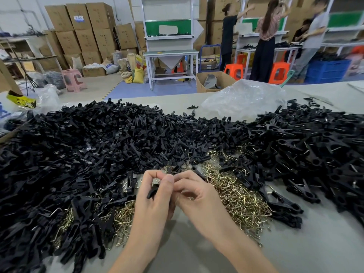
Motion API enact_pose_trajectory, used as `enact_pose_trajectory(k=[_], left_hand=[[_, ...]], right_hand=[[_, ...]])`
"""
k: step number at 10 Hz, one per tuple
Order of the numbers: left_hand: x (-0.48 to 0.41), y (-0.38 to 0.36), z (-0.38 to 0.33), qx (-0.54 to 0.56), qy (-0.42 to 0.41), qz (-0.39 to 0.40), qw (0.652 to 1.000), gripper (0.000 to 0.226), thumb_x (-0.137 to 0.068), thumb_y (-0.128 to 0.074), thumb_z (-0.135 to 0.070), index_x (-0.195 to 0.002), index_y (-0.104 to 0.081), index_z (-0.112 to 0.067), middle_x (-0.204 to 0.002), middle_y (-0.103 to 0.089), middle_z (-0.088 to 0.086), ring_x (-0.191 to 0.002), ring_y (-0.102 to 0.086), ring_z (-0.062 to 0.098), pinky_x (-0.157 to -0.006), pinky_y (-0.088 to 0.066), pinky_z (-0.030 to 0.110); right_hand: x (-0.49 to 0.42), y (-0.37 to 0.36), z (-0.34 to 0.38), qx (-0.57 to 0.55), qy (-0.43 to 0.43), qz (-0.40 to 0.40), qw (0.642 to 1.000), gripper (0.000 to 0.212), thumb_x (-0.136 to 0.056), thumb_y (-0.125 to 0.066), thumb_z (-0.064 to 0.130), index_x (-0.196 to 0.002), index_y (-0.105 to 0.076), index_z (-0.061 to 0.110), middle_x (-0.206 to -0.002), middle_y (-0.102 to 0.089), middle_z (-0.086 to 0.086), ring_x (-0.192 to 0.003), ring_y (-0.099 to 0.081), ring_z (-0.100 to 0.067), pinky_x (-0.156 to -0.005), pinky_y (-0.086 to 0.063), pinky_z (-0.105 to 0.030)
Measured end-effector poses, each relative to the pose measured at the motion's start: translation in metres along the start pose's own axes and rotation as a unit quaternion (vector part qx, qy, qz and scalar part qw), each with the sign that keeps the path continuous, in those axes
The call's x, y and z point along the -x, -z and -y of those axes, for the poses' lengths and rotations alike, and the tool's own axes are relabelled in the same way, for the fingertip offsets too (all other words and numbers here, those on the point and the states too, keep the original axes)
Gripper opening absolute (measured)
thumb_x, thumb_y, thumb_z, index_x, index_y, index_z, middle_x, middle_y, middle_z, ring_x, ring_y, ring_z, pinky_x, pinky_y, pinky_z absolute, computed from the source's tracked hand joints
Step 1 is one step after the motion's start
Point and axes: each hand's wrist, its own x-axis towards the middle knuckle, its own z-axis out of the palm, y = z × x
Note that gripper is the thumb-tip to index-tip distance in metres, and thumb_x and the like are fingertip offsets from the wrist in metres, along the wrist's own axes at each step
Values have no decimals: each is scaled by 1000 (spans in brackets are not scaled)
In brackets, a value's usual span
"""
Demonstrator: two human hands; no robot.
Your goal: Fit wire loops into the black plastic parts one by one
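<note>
Head view: near the table's [295,253] front edge, the left hand [151,205] pinches a black part [152,192]. The right hand [197,196] curls against it, but I cannot tell what it holds. Steady the part, then press one of the loops [236,196] in square.

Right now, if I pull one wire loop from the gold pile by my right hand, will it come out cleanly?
Probably not: the wire loops lie jumbled and crossed over each other, so neighbours will likely drag along. They look thin yet hold sharp bends, so they are probably light and stiff rather than floppy.
</note>
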Motion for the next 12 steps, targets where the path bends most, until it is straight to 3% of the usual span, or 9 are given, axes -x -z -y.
enact_pose_trajectory(k=[3, 4, 5, 6, 8, 9, 10, 11, 12], left_hand=[[-12, 6, 6, 53, 58, -22, 997, 49, -76, -68, -52, -76, -63, -3, -46, -38, 0, -35, -28, 13, -39, -26, 17], [-14, 10, 8, 56, 78, -23, 995, 57, -83, -74, -50, -87, -66, 5, -48, -51, 5, -36, -32, 12, -37, -26, 18], [-15, 14, 12, 39, 83, -13, 996, 58, -77, -75, -60, -86, -69, -3, -68, -62, 21, -47, -38, 18, -39, -28, 21], [-15, 15, 12, 13, 72, -4, 997, 63, -67, -72, -76, -79, -72, -14, -64, -59, 12, -43, -38, 16, -39, -30, 22], [-13, 13, 11, 108, 92, 68, 988, 54, -59, -85, -70, -72, -66, -21, -49, -40, -3, -33, -30, 10, -35, -27, 16], [-7, 11, 6, 75, 71, 99, 990, 64, -55, -84, -72, -103, -69, -31, -53, -47, 0, -39, -40, 15, -38, -35, 20], [1, 12, 1, 22, 41, 136, 990, 72, -64, -78, -73, -127, -56, -47, -62, -57, 6, -49, -49, 16, -51, -45, 23], [1, 12, 0, -13, 40, 124, 991, 78, -69, -75, -70, -135, -49, -38, -64, -61, 4, -53, -53, 17, -54, -48, 26], [6, 13, -6, -15, 13, 97, 995, 66, -75, -70, -58, -135, -54, -32, -66, -63, 4, -57, -56, 18, -53, -50, 26]], right_hand=[[3, 7, -2, 39, 12, 28, 999, 17, -100, -58, 40, -116, -64, 40, -107, -71, 13, -100, -70, -12, -86, -57, -30], [4, 6, -3, 42, 6, 66, 997, 32, -94, -64, 54, -124, -56, 47, -115, -68, 14, -105, -69, -13, -89, -57, -31], [4, 6, -5, 70, 7, 66, 995, 48, -85, -74, 56, -127, -53, 53, -117, -66, 15, -105, -69, -13, -91, -58, -37], [3, 6, -5, 117, 12, 49, 992, 51, -81, -77, 57, -128, -56, 51, -115, -66, 19, -104, -67, -10, -91, -57, -36], [6, 11, -4, 314, 152, 15, 937, 29, -95, -60, 49, -117, -67, 31, -102, -61, 17, -91, -61, -3, -83, -50, -23], [9, 15, -4, 317, 171, -34, 932, 26, -100, -57, 40, -119, -69, 26, -102, -65, 16, -90, -63, -2, -81, -52, -20], [4, 35, 9, 151, 112, -197, 962, 26, -96, -62, 41, -119, -70, 31, -99, -74, 12, -87, -71, -7, -75, -57, -21], [-15, 85, 33, -236, -11, -366, 900, 54, -87, -70, 34, -132, -59, 8, -96, -79, -6, -83, -75, -12, -69, -59, -20], [-4, 112, 47, -374, -86, -340, 858, 54, -84, -73, 27, -128, -59, -1, -97, -78, -17, -83, -77, -18, -64, -60, -22]])
